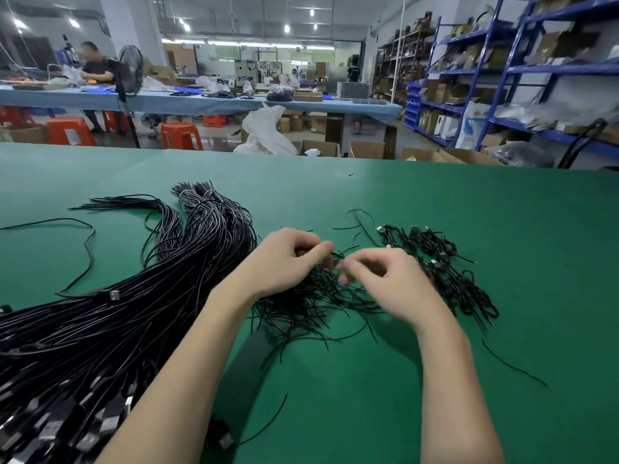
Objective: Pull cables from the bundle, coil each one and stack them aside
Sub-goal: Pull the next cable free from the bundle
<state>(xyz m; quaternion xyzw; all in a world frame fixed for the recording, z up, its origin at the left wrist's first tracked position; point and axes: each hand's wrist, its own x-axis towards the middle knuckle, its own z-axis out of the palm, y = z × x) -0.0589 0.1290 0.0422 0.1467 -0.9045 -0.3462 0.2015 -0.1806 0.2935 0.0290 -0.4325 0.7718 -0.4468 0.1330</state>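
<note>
A single loose black cable (87, 244) lies curved on the far left of the green tabletop (435, 202), apart from the main mass. Just right of it, the large bundle of long black cables (140, 316) runs from the near left edge, where metal-tipped plugs crowd together, up toward the middle of the tabletop, where the bare ends fan out in two tufts. One short black cable with a plug (234, 433) lies at the near edge beside the left forearm.

The left hand (284, 259) is above the centre of the tabletop, fingers curled and thumb pressed toward the fingertips; it appears to pinch a thin black wire, though blur prevents certainty. Beneath and between both hands lies a tangled pile of short thin black wire ties (315, 303), spread loosely toward the near side.

The right hand (385, 279) is close beside the left, fingers bent inward and blurred; whether it grips anything cannot be told.

To the right of the hands, the stack of small coiled black cables (445, 266) extends from the middle toward the near right, with silver connectors visible at its far end. A stray black wire strand (512, 365) lies alone further right on the tabletop.

Beyond the tabletop stand orange plastic stools (181, 135), cardboard boxes (366, 149) and blue metal shelving (509, 72)
</note>
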